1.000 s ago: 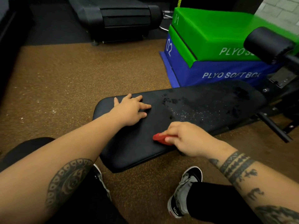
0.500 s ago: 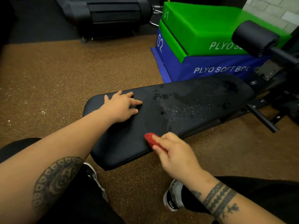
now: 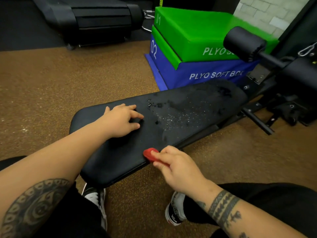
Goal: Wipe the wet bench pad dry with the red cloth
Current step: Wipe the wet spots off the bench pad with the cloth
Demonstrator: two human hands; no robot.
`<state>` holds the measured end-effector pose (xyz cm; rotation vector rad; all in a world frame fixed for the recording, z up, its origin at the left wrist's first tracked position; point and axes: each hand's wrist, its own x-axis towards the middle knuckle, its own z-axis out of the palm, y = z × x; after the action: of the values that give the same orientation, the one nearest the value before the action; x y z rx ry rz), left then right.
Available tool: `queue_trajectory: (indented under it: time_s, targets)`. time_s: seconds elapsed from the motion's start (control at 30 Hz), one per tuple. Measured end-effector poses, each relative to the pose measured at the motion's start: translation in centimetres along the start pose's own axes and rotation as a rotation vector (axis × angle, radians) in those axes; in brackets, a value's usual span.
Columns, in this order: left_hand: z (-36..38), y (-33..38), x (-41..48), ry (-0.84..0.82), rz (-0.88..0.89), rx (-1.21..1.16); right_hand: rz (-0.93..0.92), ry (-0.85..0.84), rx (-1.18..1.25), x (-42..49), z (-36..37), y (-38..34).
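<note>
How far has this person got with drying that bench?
Barely started. Done: the near end of the bench pad looks matte and dry, though it may never have been wet. In hand: the right hand pinches the red cloth at the pad's near edge, while the left hand rests on the pad. Left: the wet patch of droplets across the middle and far end.

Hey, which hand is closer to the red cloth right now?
Right. The right hand pinches the red cloth at the near edge of the bench pad. The left hand rests on the pad's top, farther across and apart from the cloth.
</note>
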<state>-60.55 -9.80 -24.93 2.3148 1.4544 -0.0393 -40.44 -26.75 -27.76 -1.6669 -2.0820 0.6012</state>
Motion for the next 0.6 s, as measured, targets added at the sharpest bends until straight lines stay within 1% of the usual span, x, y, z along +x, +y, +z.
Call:
queue_trajectory:
  time_s: [0.03, 0.07, 0.1, 0.13, 0.17, 0.23, 0.3, 0.47, 0.53, 0.6]
  targets:
    - [0.1, 0.6, 0.1, -0.012, 0.027, -0.004, 0.029, 0.052, 0.028, 0.6, -0.6, 0.3]
    - [0.2, 1.2, 0.3, -0.023, 0.051, -0.007, 0.098, 0.142, 0.042, 1.3, -1.3, 0.9]
    - [0.3, 1.8, 0.5, -0.038, 0.069, -0.006, 0.186, 0.232, 0.025, 1.9, -2.1, 1.6]
    - [0.5, 2.4, 0.6, -0.056, 0.078, 0.001, 0.278, 0.283, -0.027, 2.5, -2.9, 2.4]
    - [0.6, 2.9, 0.7, -0.075, 0.082, 0.015, 0.359, 0.296, -0.085, 2.9, -3.5, 3.1]
    - [0.7, 3.7, 0.9, -0.096, 0.070, 0.034, 0.455, 0.258, -0.163, 3.3, -3.7, 3.6]
    - [0.6, 4.1, 1.2, -0.079, 0.054, 0.037, 0.463, 0.222, -0.172, 3.6, -3.3, 2.9]
    - [1.0, 4.0, 1.7, -0.069, 0.029, 0.019, 0.452, 0.239, -0.199, 4.1, -2.2, 1.5]
    - [1.0, 3.8, 1.7, -0.079, 0.032, 0.034, 0.382, 0.225, -0.178, 4.0, -1.4, 0.5]
    - [0.6, 3.2, 1.5, -0.104, 0.046, 0.047, 0.300, 0.156, -0.149, 3.9, -0.5, -1.0]
